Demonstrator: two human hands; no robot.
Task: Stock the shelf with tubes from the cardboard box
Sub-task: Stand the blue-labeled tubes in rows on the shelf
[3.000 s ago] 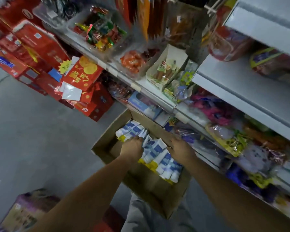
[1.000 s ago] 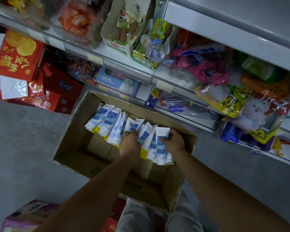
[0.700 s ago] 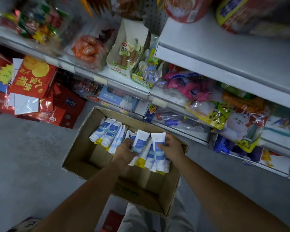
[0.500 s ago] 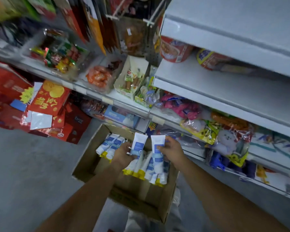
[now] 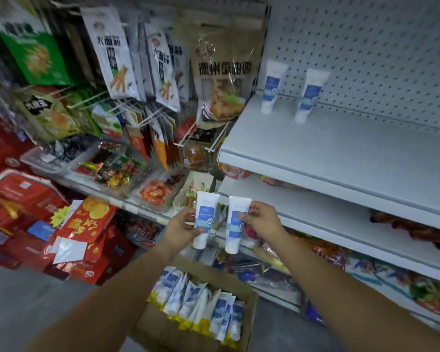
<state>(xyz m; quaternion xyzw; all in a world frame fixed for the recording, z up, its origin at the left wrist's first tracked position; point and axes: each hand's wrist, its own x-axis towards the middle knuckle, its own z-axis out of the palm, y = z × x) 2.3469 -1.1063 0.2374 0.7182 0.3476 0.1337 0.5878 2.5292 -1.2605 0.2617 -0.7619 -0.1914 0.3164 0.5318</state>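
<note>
Grocery shelving [image 5: 92,185] packed with snacks fills the background. Left hand [image 5: 182,228] curls its fingers [image 5: 189,212] round one white-and-blue tube [image 5: 205,219], cap down. Right hand [image 5: 262,219] pinches a second tube [image 5: 235,224] just beside it. Below the fingers, the cardboard box [image 5: 250,299] holds more tubes [image 5: 201,308]. Above and to their right, the white shelf [image 5: 341,148] carries two standing tubes [image 5: 271,87] against the pegboard [image 5: 366,47].

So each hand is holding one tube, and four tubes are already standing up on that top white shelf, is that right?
Not quite: the head view shows only two standing on the top white shelf, a left shelf tube and a right shelf tube. The rest holds: the left hand grips one held tube and the right hand pinches the other held tube.
</note>
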